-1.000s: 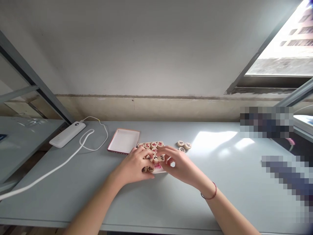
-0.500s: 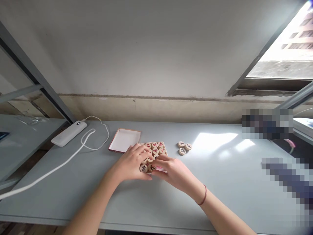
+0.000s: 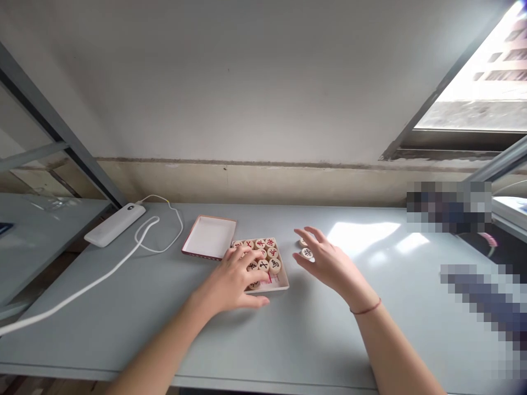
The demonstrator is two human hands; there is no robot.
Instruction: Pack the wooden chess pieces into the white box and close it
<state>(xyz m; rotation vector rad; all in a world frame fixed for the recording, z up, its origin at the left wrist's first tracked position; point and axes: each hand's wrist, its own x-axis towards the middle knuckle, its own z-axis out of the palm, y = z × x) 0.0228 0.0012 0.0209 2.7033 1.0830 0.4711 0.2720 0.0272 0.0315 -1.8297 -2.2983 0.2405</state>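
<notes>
A shallow white box [image 3: 282, 284] on the desk holds several round Chinese chess pieces [image 3: 275, 266] with red and black characters. Its front right corner shows a bare bottom with pink print. My left hand [image 3: 241, 277] rests over the left part of the box, fingers spread, covering some pieces. To the right, my right hand [image 3: 329, 267] hovers with fingers apart over a few loose chess pieces [image 3: 307, 253]; the hand hides part of them. Left of the box lies the box lid [image 3: 211, 237], white inside with a reddish edge.
A white power bank [image 3: 115, 225] with a white cable [image 3: 102, 278] lies at the left of the grey desk [image 3: 230, 351]. The wall [image 3: 247, 109] rises behind. Blurred-out items [image 3: 448, 208] sit at the right, near bright sunlight patches.
My right hand has left the box and moved right to the loose pieces, its fingers opening. My left hand has shifted slightly right and down over the box.
</notes>
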